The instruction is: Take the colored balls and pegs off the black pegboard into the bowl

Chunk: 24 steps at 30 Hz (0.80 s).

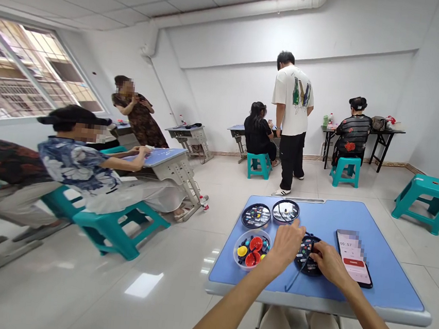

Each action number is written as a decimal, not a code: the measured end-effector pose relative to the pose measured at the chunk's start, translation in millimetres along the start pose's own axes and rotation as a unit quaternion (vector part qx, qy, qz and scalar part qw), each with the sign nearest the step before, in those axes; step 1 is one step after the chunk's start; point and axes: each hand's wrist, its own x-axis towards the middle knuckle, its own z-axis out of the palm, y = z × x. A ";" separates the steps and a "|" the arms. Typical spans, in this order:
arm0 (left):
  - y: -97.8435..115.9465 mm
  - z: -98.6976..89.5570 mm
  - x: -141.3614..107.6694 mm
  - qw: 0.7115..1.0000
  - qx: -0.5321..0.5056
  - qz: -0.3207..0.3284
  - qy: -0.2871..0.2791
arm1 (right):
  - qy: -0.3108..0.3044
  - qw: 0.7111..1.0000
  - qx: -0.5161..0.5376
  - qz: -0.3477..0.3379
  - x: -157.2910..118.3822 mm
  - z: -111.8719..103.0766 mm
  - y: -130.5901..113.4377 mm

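Note:
My left hand (286, 244) is closed above the far left edge of a round black lid (303, 266) with small coloured markings; what its fingers hold is too small to make out. My right hand (329, 262) pinches a thin dark strip (296, 278) over the same lid, and the strip slants down toward the near edge of the table. Left of my left hand stands a clear round tub (236, 252) with red, yellow, blue and black small pieces. Behind it are two black-rimmed round dishes, a left one (256, 216) and a right one (285, 212).
A phone (354, 260) with a running timer lies right of my hands on the blue table (390, 284). Green stools (428, 197) stand around the room. Several other people sit or stand at desks to the left and ahead. One person (293, 102) stands beyond my table.

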 end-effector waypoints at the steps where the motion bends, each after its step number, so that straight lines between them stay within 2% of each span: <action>1: 1.6 -8.9 -4.2 1.000 0.011 -0.005 0.006 | 0.015 1.000 0.024 -0.004 -2.2 -5.1 -2.6; 5: 11.2 -36.1 -27.3 0.997 0.071 0.007 0.001 | 0.101 0.977 0.183 -0.038 -19.5 -28.7 -29.1; 8: 16.1 -39.0 -48.7 0.996 0.083 0.036 0.001 | 0.127 0.954 0.263 -0.066 -36.0 -35.6 -57.5; 10: 13.2 -31.4 -64.7 0.998 0.033 0.050 0.036 | 0.152 0.946 0.282 -0.055 -45.8 -33.4 -72.8; 12: 4.8 -19.1 -81.8 0.987 -0.090 0.025 0.132 | 0.173 0.936 0.303 -0.034 -54.5 -28.6 -82.9; 13: -0.6 -12.7 -90.2 0.964 -0.181 -0.015 0.196 | 0.179 0.931 0.317 -0.024 -58.6 -25.9 -86.3; 14: -6.2 -7.0 -98.4 0.919 -0.281 -0.080 0.264 | 0.180 0.925 0.333 -0.016 -62.4 -23.1 -89.0; 15: -11.5 -2.6 -105.9 0.867 -0.379 -0.139 0.292 | 0.177 0.920 0.350 -0.010 -66.1 -20.4 -91.2; 17: -19.9 1.7 -118.5 0.766 -0.540 -0.210 0.279 | 0.159 0.911 0.381 0.002 -72.8 -14.9 -95.1; 18: -22.6 1.7 -123.7 0.730 -0.599 -0.215 0.251 | 0.146 0.908 0.392 0.007 -75.7 -12.2 -97.1; 21: -26.0 -1.9 -136.0 0.659 -0.693 -0.199 0.215 | 0.095 0.918 0.386 0.004 -82.6 -5.0 -103.5; 24: -23.4 -3.7 -147.7 0.620 -0.720 -0.213 0.228 | 0.079 0.947 0.305 -0.056 -87.2 3.2 -111.2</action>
